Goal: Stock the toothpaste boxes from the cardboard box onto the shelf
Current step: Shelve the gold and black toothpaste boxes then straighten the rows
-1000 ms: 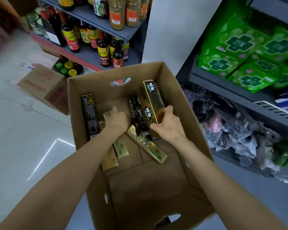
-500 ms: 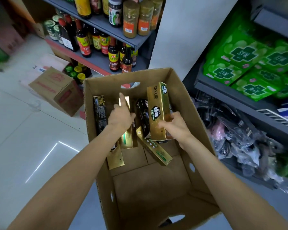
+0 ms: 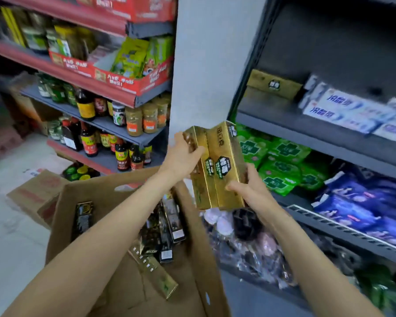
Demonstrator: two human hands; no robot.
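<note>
Shelf (image 3: 306, 131) labels blurred | gold toothpaste boxes (image 3: 217, 165) held | cardboard box (image 3: 192, 259) cropped

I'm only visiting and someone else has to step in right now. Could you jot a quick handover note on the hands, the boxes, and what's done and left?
Left hand: grips the top left of two long gold toothpaste boxes held side by side.
Right hand: holds the same pair low on the right.
The pair is lifted clear above the open brown cardboard box, beside the dark grey shelf.
Done: a similar gold box already lies on that shelf, by the white toothpaste boxes.
Left: shelve this pair, then the black and gold boxes remaining in the carton.
</note>
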